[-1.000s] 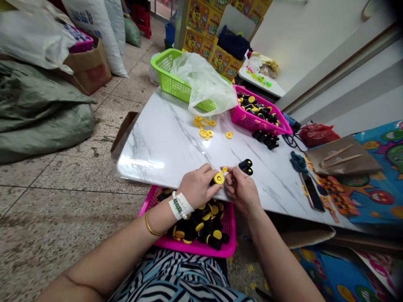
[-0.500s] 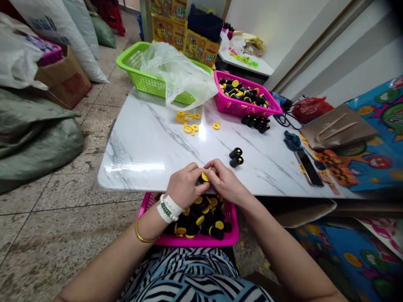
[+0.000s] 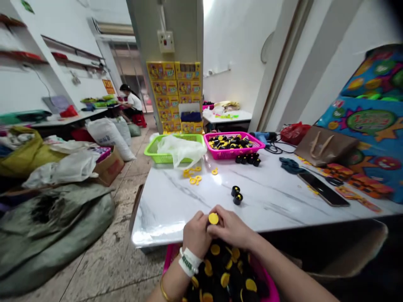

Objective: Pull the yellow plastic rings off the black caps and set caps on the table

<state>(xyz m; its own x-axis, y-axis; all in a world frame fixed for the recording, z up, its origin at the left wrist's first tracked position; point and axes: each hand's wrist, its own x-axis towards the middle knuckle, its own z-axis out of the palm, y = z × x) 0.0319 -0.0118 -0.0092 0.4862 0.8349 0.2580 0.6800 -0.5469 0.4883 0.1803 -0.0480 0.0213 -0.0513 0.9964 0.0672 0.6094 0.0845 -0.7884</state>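
Close to the table's front edge, my left hand (image 3: pixel 197 235) and my right hand (image 3: pixel 232 227) are closed together around a small black cylinder with a round yellow cap (image 3: pixel 213 218). The yellow cap faces up, while fingers hide most of the black body. Below my hands a pink basket (image 3: pixel 273 289) is full of similar black and yellow pieces. Two black cylinders (image 3: pixel 238 199) stand on the table just beyond my right hand. Farther back lie several yellow ring-shaped pieces (image 3: pixel 195 180), and one yellow ring (image 3: pixel 214 171) lies apart.
A green basket (image 3: pixel 154 157) with a clear plastic bag stands at the table's back, beside a pink basket (image 3: pixel 217 154) of black and yellow pieces. Several black cylinders (image 3: pixel 248 159) stand before it. To the right are a phone (image 3: pixel 323 189) and paper bag (image 3: pixel 327 144). A person (image 3: pixel 134 102) sits far off.
My view has tilted up, bringing the far room and a seated person into sight. Both hands stay on the capped cylinder, whose yellow top now shows more fully.
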